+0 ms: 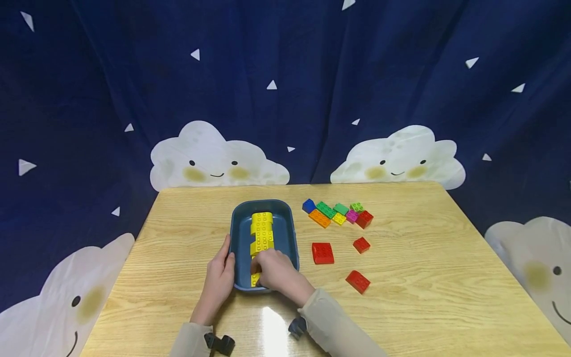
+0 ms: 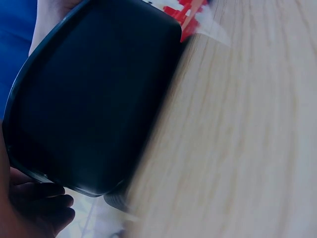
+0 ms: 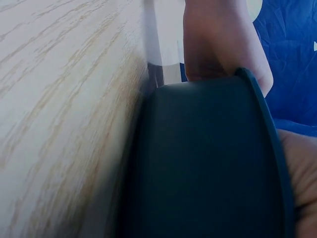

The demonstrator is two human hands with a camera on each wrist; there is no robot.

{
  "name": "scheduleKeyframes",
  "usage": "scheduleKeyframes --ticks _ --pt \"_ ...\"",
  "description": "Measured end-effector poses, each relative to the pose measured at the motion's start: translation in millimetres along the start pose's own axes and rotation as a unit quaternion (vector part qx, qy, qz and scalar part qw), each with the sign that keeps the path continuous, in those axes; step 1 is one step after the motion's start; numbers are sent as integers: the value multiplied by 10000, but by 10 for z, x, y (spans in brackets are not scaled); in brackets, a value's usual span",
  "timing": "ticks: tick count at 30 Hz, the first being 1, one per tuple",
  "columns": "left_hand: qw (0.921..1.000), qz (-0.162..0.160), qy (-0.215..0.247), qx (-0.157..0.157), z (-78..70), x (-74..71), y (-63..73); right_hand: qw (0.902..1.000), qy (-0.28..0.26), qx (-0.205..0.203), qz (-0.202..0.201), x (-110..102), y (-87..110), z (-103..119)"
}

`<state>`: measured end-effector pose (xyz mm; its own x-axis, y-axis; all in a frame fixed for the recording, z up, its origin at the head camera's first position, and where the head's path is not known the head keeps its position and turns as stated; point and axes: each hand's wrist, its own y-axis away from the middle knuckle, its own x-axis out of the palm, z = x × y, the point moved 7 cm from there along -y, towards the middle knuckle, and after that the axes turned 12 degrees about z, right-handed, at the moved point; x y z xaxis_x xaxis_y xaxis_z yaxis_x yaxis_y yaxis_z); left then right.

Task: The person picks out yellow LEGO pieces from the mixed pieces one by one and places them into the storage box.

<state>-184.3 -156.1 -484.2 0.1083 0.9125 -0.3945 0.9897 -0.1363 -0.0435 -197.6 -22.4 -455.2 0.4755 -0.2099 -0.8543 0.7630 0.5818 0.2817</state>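
A dark blue tray [image 1: 238, 248] lies on the table with a column of yellow toy bricks [image 1: 262, 230] in it. My left hand [image 1: 218, 270] holds the tray's left side, fingers along the outer wall and thumb at the rim. Over the near end of the column, my right hand [image 1: 277, 270] reaches in with curled fingers and grips a yellow brick there, mostly hidden beneath the hand. In the left wrist view the left fingers [image 2: 44, 203] lie beside the tray's outer wall [image 2: 94, 109]. The right wrist view is mostly filled by the tray [image 3: 208, 158].
Right of the tray lie a red curved brick [image 1: 323, 253], a small red brick [image 1: 361, 245] and another red brick [image 1: 358, 281]. Farther back is a cluster of blue, orange, green [image 1: 326, 209], yellow, pink and red bricks. A dark blue curtain [image 1: 285, 89] hangs behind the wooden table.
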Motion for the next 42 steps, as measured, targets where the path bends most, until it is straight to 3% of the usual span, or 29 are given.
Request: scheduleKeyframes --ticks 25,42 --pt "10000 11 -50 9 -10 2 -3 9996 242 -148 -74 -64 44 48" --pt "10000 4 -61 44 -22 -19 14 9971 46 -315 -684 -651 172 -14"
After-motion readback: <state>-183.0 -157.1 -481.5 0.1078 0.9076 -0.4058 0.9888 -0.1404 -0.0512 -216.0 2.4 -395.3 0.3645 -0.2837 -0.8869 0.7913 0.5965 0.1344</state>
